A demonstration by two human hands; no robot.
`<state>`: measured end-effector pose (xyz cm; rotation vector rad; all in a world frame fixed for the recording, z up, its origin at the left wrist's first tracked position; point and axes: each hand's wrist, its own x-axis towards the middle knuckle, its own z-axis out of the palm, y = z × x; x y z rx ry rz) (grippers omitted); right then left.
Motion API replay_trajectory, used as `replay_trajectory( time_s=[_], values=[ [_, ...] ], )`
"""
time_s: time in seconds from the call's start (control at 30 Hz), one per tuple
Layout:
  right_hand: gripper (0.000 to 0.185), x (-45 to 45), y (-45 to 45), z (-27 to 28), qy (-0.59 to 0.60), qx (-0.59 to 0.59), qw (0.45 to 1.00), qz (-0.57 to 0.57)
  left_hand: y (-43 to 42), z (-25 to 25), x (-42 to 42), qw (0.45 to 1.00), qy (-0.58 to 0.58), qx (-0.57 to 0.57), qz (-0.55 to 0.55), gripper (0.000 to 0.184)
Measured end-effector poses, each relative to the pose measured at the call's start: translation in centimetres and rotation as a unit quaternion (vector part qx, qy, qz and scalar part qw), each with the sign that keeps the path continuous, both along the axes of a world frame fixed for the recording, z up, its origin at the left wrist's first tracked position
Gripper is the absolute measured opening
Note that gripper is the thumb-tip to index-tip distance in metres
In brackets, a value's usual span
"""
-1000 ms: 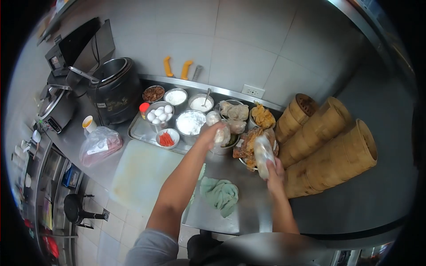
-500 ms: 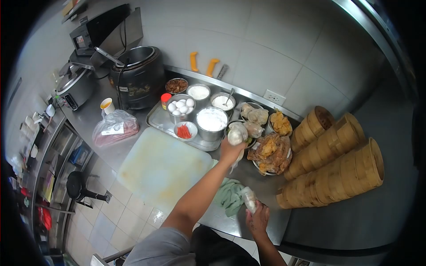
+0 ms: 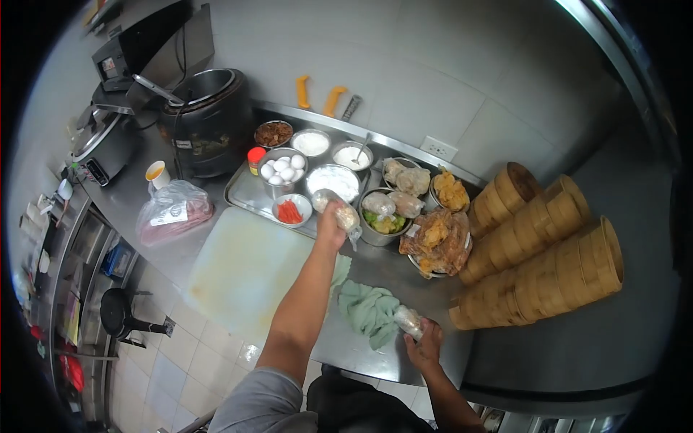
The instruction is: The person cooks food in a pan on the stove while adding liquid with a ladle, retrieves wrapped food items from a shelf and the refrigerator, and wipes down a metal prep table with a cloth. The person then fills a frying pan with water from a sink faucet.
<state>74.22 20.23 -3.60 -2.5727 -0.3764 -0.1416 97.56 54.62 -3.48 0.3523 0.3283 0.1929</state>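
Plastic-wrapped bundle (image 3: 347, 217) in left hand (image 3: 330, 227), near side of the powder bowl (image 3: 333, 177). Second bundle (image 3: 409, 322) in right hand (image 3: 425, 343), at the green cloth's (image 3: 367, 312) right edge. Fingers curled round both; left fingertips can't be told. Likely light, soft, slick film: grip mid-body, not loose plastic.

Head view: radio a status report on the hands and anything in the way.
Left hand: gripping wrapped bundle. Right hand: gripping second bundle, cloth close by. Nothing plainly blocking.
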Motion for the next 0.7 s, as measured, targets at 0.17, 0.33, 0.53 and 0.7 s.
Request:
replay_trajectory(
  time_s=[0.17,0.33,0.53,0.7],
  values=[
    [0.061,0.6,-0.6,0.4,0.002,0.001,1.0,0.007,-0.6,-0.2,-1.6,0.993,-0.001,0.113,-0.025,0.044],
    [0.066,1.9,-1.3,0.1,0.069,-0.008,0.997,-0.035,-4.0,1.1,-8.3,0.985,-0.006,0.125,-0.119,0.047],
    [0.06,-1.3,-4.1,-1.2,0.286,0.426,0.846,-0.145,-9.7,1.8,-19.6,0.964,-0.05,0.057,-0.256,0.059],
    [0.052,-5.8,-0.3,10.9,0.062,0.229,0.971,0.0,-17.8,-2.2,-26.3,0.956,-0.129,0.155,-0.213,0.092]
  ],
)
